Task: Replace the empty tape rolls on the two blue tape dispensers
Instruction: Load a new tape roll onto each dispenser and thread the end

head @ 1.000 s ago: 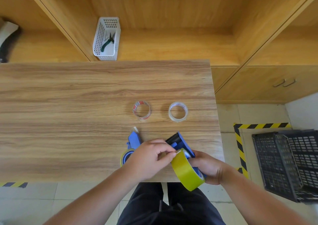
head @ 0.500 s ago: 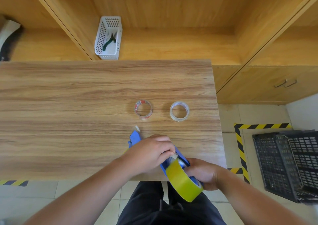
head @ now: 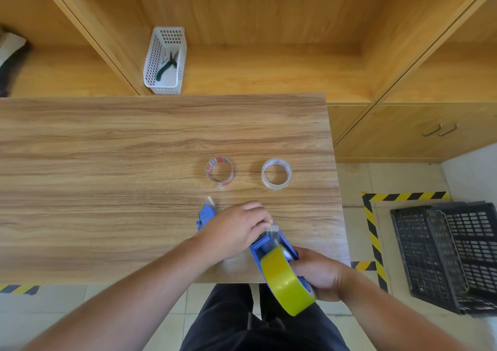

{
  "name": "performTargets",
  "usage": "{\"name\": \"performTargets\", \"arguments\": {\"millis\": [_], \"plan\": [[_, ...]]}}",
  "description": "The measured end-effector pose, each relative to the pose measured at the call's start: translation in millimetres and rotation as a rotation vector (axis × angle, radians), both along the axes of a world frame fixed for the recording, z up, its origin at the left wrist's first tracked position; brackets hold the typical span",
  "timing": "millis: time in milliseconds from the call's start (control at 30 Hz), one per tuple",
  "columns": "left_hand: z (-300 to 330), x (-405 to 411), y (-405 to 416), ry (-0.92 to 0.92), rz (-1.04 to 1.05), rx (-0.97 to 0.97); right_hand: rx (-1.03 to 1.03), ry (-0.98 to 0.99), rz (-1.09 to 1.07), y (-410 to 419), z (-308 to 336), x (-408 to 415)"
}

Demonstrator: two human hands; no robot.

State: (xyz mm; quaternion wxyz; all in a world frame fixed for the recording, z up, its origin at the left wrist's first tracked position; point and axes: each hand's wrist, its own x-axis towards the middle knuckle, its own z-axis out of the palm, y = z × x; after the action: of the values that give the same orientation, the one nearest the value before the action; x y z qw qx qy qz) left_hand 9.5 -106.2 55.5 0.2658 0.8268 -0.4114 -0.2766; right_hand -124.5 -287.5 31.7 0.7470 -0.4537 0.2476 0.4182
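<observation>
Risk: tape end pinched in my left fingers [head: 265, 220] may restick or tear while my right hand [head: 321, 274] grips the dispenser [head: 269, 244] off the desk's [head: 107, 176] near edge.

Workroom or packing station, light-industrial feel.
Wood-grain tabletop [head: 107, 162] set against built-in wooden shelving [head: 269, 63] with closed cabinet doors [head: 430, 130] at right. White perforated basket [head: 165, 60] on the shelf holds green-handled pliers [head: 166, 64]. Tiled floor marked with yellow-and-black hazard tape [head: 403, 196]; stacked black plastic crates [head: 446, 254] stand inside the marked area. Blue tape dispenser [head: 269, 243] and spent tape cores [head: 220, 172] on the tabletop suit packing work.
</observation>
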Motion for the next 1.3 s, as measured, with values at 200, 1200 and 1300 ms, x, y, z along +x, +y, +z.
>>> {"name": "performTargets", "arguments": {"millis": [200,1200,1300], "plan": [[-1.0,6.3,4.2,0.013,0.139,0.036,0.004,-0.077,-0.056,3.5,-1.1,2.8],[10.6,21.6,2.0,0.929,0.402,0.136,-0.044,-0.271,0.092,7.2,34.0,9.0],[10.9,21.0,6.9,1.271,0.455,0.093,-0.012,-0.261,0.092,9.0,36.9,12.8]]}}
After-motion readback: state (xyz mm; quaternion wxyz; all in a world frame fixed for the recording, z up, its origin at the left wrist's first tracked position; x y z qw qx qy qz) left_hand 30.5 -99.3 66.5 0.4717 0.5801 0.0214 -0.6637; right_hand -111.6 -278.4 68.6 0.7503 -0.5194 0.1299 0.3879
